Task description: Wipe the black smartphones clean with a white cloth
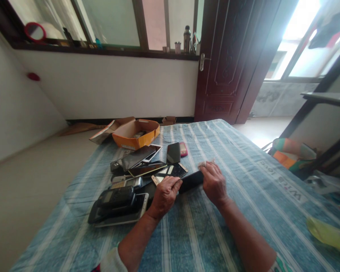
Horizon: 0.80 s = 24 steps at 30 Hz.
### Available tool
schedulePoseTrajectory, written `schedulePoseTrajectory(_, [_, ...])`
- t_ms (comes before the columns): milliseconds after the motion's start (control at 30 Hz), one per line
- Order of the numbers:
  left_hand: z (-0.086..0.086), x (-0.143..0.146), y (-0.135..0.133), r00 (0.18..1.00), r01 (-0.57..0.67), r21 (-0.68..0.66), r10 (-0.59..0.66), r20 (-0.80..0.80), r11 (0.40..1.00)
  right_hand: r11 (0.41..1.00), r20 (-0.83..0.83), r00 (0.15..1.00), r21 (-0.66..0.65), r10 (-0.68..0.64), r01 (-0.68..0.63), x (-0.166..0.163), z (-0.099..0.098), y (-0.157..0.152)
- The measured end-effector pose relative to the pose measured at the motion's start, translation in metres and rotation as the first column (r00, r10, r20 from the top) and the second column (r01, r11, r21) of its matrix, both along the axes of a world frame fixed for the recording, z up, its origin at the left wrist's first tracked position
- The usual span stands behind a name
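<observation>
A black smartphone (190, 183) is held between both hands, above the striped cloth. My left hand (166, 193) is closed on its left end, thumb and fingers pinching the edge. At the other end, my right hand (214, 180) is closed round a crumpled white tissue (206, 163) pressed against the phone. Just beyond my left hand lies a phone with a cracked-looking dark and white face (171, 172). A heap of old phones (137, 158) spreads to the left, and a black handset (116, 198) rests on a white-edged tablet (140, 211).
An open orange cardboard box (137, 141) with some items inside stands at the far left of the bed-like surface (204, 234). Near it lie a dark phone (173, 153) and a small red object (183, 149). A yellow plastic bag (328, 234) is at the right edge.
</observation>
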State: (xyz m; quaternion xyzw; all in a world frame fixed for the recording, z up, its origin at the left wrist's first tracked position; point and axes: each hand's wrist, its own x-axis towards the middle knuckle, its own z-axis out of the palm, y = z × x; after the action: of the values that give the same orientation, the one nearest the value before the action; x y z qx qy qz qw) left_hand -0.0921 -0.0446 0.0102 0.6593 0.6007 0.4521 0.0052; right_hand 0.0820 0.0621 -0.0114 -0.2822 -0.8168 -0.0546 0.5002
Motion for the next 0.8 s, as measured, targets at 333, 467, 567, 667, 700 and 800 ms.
schedulePoseTrajectory(333, [0.002,0.001,0.000,1.000,0.012,-0.001,-0.012,-0.017,1.000,0.985,0.058,0.984,0.018,0.168,-0.169,-0.022,0.007,-0.030])
schedulePoseTrajectory(467, [0.002,0.001,-0.001,0.999,0.028,0.009,-0.028,-0.017,1.000,0.979,0.091,0.975,0.007,0.201,-0.203,-0.026,0.009,-0.039])
schedulePoseTrajectory(567, [0.001,0.001,-0.001,1.000,0.012,0.011,-0.012,-0.023,1.000,0.986,0.088,0.982,0.003,0.166,-0.167,-0.019,0.010,-0.030])
schedulePoseTrajectory(667, [0.002,0.001,-0.001,1.000,0.005,0.004,-0.005,-0.026,1.000,0.995,0.064,0.993,0.004,0.097,-0.098,-0.009,0.008,-0.016])
schedulePoseTrajectory(700, [0.002,0.001,-0.001,1.000,0.005,0.001,-0.005,-0.026,1.000,0.997,0.047,0.996,-0.003,0.078,-0.078,-0.006,0.007,-0.011])
schedulePoseTrajectory(800, [0.002,0.001,-0.002,1.000,0.004,0.005,-0.004,-0.018,1.000,0.997,-0.045,0.998,-0.060,0.049,-0.052,0.001,0.003,0.002])
